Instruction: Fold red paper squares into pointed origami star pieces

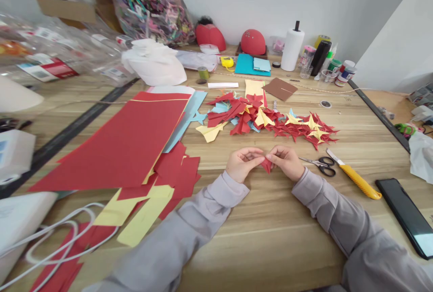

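Observation:
Between both hands, above the wooden table, is a small folded red paper piece. My left hand pinches its left side with thumb and fingers. On the right side, my right hand pinches the same piece. Just beyond the hands lies a heap of folded paper shapes, mostly red, with some yellow and blue ones. Scissors with black handles rest to the right of my right hand, beside a yellow utility knife.
Large red sheets and cut paper strips cover the left side. A black phone lies at the right edge. Behind stand a white roll, bottles and jars. White cables loop at the lower left.

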The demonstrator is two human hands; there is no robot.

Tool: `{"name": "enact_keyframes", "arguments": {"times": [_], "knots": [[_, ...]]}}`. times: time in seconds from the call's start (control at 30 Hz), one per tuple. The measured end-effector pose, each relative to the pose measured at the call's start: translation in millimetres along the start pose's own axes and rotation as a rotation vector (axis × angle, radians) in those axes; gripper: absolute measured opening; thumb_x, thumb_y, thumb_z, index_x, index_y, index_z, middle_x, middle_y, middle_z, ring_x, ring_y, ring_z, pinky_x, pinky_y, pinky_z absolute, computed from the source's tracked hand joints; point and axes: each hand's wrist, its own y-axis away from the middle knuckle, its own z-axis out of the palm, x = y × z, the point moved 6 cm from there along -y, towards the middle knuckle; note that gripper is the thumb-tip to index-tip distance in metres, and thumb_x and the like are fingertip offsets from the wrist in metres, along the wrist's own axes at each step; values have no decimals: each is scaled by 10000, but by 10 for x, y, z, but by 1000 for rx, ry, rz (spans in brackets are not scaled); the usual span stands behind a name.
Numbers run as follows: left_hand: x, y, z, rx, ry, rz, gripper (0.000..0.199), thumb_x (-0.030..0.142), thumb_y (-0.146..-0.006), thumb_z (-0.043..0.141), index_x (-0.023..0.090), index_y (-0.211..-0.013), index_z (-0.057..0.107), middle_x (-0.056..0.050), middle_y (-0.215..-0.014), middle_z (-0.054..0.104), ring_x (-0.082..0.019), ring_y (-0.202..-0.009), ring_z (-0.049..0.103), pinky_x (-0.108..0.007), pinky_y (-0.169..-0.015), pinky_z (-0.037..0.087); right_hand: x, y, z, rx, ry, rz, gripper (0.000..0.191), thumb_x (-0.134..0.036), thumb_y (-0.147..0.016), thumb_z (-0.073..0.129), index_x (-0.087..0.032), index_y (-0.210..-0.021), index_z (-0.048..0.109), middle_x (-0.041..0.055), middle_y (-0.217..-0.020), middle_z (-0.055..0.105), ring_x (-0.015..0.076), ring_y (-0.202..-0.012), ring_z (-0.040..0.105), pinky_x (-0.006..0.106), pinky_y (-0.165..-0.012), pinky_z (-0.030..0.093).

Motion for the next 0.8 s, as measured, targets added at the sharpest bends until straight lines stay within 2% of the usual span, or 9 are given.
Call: {"name": "enact_keyframes", "arguments": {"times": [0.23, 0.33, 0.5, 0.8], "knots": [[-20, -5, 4, -51, -4, -44, 277, 268, -463, 822, 124, -636, 661, -17, -552, 661, -133, -518, 611, -272, -566, 528, 10, 11, -6, -38, -10, 33, 321, -447, -682, 698, -149, -637, 588, -21, -520, 590, 80, -450, 515, 216, -459, 412], [-29, -11, -2, -55, 3, -47, 269, 253, -469, 820, 126, -651, 668, -14, -554, 662, -123, -514, 604, -253, -552, 513, 19, 11, -6, -39, -16, 36, 320, -443, -681, 700, -146, -635, 588, -22, -518, 586, 76, -444, 513, 213, -461, 413], [11, -2, -2, -51, -78, 59, 252, 200, -494, 808, 139, -708, 689, -9, -612, 679, -96, -545, 596, -210, -567, 486, 2, 16, 8, -32, 18, 4, 314, -432, -679, 705, -146, -629, 586, -28, -494, 574, 77, -430, 508, 216, -457, 416], [0, -13, 1, -84, -94, 30, 259, 223, -478, 819, 130, -677, 680, -16, -588, 669, -101, -526, 591, -210, -539, 487, -13, 27, 22, -47, 38, 20, 341, -453, -677, 697, -154, -594, 556, -38, -457, 545, 80, -417, 495, 217, -447, 410]]}}
